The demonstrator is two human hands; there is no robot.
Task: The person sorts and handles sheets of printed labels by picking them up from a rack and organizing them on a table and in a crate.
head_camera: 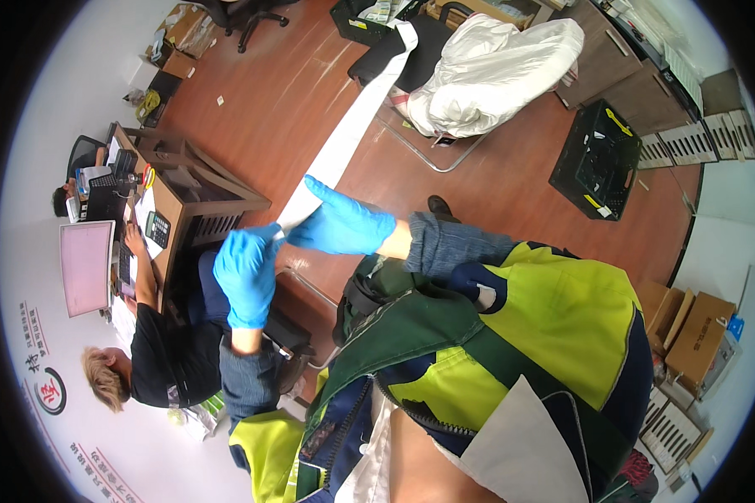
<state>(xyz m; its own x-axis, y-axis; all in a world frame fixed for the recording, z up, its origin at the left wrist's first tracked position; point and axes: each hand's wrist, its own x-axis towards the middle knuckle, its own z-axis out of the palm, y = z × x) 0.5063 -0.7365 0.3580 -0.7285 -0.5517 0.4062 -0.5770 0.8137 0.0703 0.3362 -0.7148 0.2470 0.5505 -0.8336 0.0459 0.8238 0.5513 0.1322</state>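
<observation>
A long white strip (355,122) stretches from my hands to the black chair seat (425,47) at the top. Whether it is paper or cloth I cannot tell. In a blue glove, my left hand (246,276) is closed around the strip's near end. My right hand (346,220), gloved the same way, is beside it, with the strip passing between its raised thumb and its fingers. The strip's far end bends over near the chair's edge, by a black crate (355,25) holding packets.
A co-worker (176,352) sits at a desk (170,232) on my left, with a monitor (88,267) and calculator (157,229). White sheeting (491,75) covers part of the chair. Another black crate (598,160) is on the floor at right, with cardboard boxes (698,339) below.
</observation>
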